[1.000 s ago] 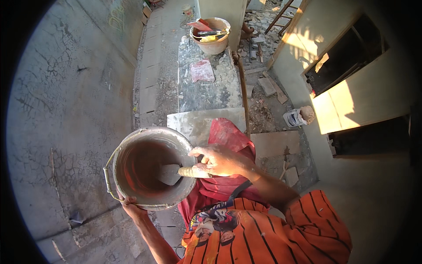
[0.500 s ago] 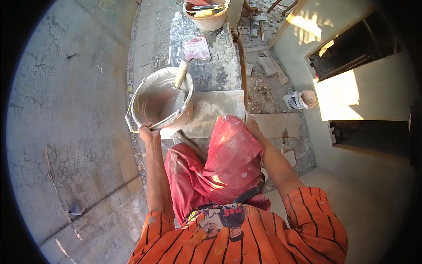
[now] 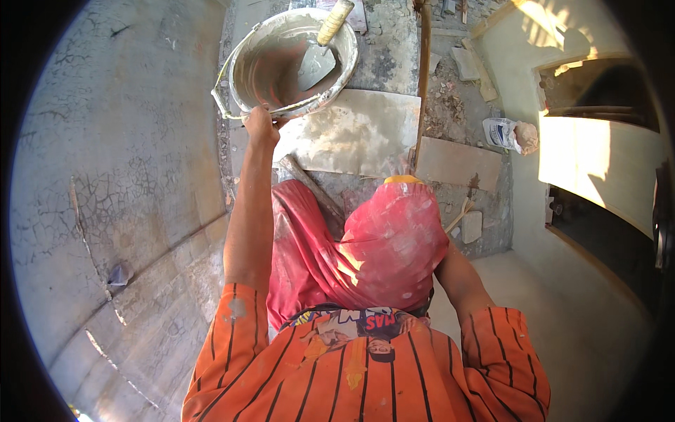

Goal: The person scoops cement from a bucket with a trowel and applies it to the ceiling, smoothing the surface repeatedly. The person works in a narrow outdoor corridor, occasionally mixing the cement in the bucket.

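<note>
A mortar-smeared bucket point(image 3: 242, 70) stands tilted toward me on the far part of the platform. My left hand point(image 3: 261, 125) is closed around its near rim, by the end of the wire handle. Inside leans a trowel point(image 3: 318, 67), its blade against the inner wall and its pale handle sticking out over the far right rim. Grey residue coats the bucket's inside. My right forearm point(image 3: 460, 281) passes behind my raised right knee in red trousers, which hides the hand.
A pale, stained board point(image 3: 351, 130) lies across the platform in front of me, with a wooden handle or stick point(image 3: 306, 179) near my legs. A cracked grey wall point(image 3: 140, 141) rises on the left. To the right are rubble, an open sack point(image 3: 510, 135) and a wall with dark openings.
My left hand has moved forward with the bucket, away from my body. The right hand, partly visible beside my knee before, is now hidden behind it. My view has shifted somewhat.
</note>
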{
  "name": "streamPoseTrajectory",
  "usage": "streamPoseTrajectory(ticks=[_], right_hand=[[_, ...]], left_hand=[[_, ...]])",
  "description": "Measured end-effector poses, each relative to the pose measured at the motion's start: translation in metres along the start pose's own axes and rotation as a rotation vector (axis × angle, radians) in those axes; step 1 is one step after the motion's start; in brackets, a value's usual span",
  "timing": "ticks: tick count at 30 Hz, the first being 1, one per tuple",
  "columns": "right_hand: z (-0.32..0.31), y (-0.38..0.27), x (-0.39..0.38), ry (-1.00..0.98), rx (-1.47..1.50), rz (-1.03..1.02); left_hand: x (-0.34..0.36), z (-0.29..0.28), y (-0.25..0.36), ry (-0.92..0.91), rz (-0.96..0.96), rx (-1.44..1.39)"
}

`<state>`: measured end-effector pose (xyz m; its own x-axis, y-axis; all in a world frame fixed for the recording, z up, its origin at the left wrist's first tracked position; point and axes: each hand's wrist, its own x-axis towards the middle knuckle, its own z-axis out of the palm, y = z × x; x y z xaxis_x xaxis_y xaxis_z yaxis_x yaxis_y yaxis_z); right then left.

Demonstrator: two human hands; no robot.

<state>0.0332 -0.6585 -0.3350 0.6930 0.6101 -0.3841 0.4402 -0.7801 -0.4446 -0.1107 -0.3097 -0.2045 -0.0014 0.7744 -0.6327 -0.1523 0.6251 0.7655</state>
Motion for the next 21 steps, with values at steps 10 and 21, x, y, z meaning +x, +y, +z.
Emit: streamPoseTrajectory(ticks=[10, 21], right_hand=[[0.005, -0.034, -0.06, 0.024, -0.036, -0.413], [-0.013, -0.099, 0.002, -0.67, -0.1, -0.791]], left_hand=[[0.049, 0.006, -0.046, 0.439, 0.572, 0.113], [0.091, -0.006, -0.059, 0.526, 0.692, 0.388]])
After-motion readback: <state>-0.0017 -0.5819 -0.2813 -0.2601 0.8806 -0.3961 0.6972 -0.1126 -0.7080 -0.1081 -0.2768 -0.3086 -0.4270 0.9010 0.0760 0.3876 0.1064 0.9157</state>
